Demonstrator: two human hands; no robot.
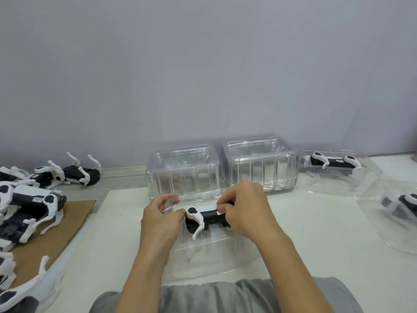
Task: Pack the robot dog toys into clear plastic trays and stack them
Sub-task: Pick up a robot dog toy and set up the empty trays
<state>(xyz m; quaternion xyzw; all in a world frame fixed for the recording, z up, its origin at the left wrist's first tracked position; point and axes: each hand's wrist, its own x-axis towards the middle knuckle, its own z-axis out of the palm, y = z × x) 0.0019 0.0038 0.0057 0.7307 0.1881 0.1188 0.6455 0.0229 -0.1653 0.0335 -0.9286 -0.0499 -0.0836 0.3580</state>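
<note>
grey shirt: nearest the camera, at the bottom edge, with both forearms reaching out over it.
clear tray: lies on the white desk right in front of the person, under both hands.
robot dog toy: black body, white legs – held over the far part of that tray; whether it sits fully down in it cannot be told.
left hand: fingers curled, pinching at the toy's left end; a blurred clear piece shows between its fingers.
right hand: fingers curled round the toy's right end, gripping it.
empty tray stacks: two tall piles of clear trays side by side, just beyond the hands, against the grey wall.
packed tray: right of the stacks, with a dog toy inside; another packed tray nearer on the right edge.
loose dog toys: a heap at left, some on brown cardboard – several lying legs up.
</note>
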